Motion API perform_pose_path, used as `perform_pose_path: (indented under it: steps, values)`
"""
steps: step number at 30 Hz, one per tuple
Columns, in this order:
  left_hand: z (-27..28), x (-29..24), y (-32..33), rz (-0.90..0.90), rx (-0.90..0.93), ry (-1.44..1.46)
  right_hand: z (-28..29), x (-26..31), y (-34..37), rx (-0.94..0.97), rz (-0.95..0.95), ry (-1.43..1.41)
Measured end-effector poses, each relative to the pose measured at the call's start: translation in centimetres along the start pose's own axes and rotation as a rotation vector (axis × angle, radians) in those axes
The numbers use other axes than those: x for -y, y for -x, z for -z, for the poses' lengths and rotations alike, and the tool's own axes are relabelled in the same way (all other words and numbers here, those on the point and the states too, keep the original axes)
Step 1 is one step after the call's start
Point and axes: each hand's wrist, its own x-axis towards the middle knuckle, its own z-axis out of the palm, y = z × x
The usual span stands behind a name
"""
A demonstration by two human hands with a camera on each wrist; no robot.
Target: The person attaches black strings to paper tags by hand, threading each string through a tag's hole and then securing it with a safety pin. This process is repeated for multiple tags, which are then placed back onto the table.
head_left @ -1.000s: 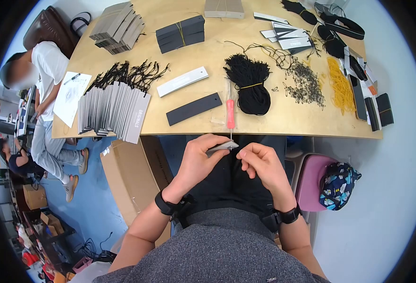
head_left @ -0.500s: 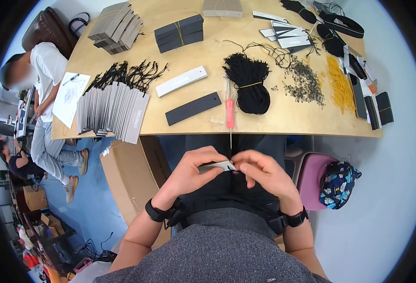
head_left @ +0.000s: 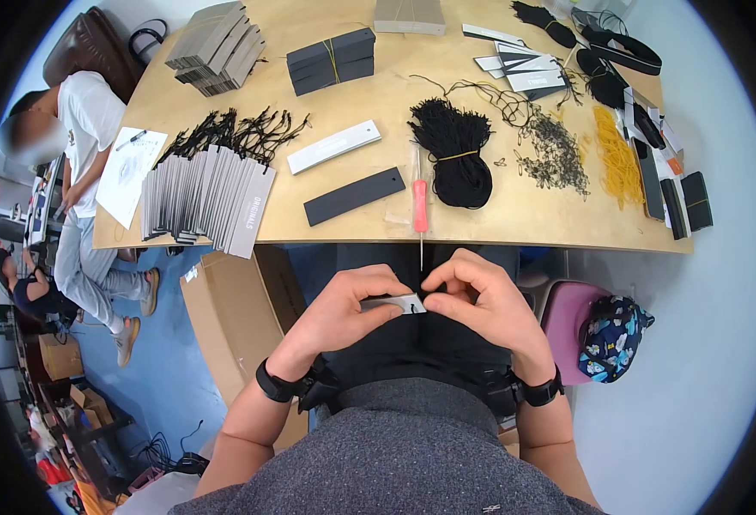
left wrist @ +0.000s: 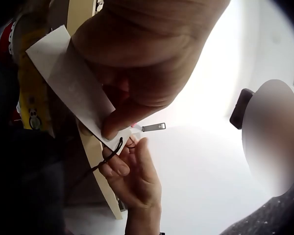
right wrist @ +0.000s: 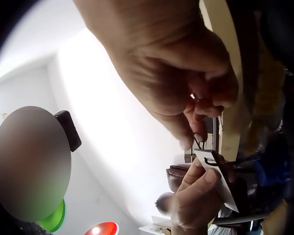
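My left hand (head_left: pixel 344 311) pinches a light-coloured hang tag (head_left: pixel 405 302) between thumb and fingers, just below the table's front edge. A black cord (left wrist: pixel 119 146) passes through the hole at the tag's end, with a tail hanging off it. Right at that end, my right hand (head_left: pixel 485 300) pinches a small loop of the cord (right wrist: pixel 198 144) between thumb and forefinger. Beyond both hands, a red-handled tool (head_left: pixel 420 206) lies on the table, its thin metal shaft sticking out past the edge.
On the table (head_left: pixel 249 99) lie a row of corded grey tags (head_left: pixel 198 197), a white tag (head_left: pixel 335 148), a dark tag (head_left: pixel 354 196), a black cord bundle (head_left: pixel 455 159), safety pins (head_left: pixel 554 154) and yellow cords (head_left: pixel 616 154). A person (head_left: pixel 90 112) sits at the left.
Both hands have come down toward the body with the tag, away from the tool's shaft tip. The right hand has closed in on the tag's end and now pinches the cord.
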Motion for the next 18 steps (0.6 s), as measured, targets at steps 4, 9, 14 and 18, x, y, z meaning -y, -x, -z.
perform_pose_path:
  steps: [4, 9, 14, 18]
  values:
    - [0.0, 0.2, -0.1, 0.021, 0.008, 0.022, -0.5, -0.9, 0.1, -0.006, -0.136, -0.331]
    - [0.4, 0.5, 0.0, 0.114, -0.052, 0.154, 0.1, -1.4, 0.6, 0.185, -0.358, -0.639]
    - [0.3, 0.7, -0.1, 0.156, -0.05, 0.285, -0.9, -1.6, 0.7, -0.036, -0.151, 0.02]
    - [0.0, 0.6, -0.1, 0.212, -0.06, 0.356, -1.5, -0.9, 0.4, -0.065, -0.14, 0.08]
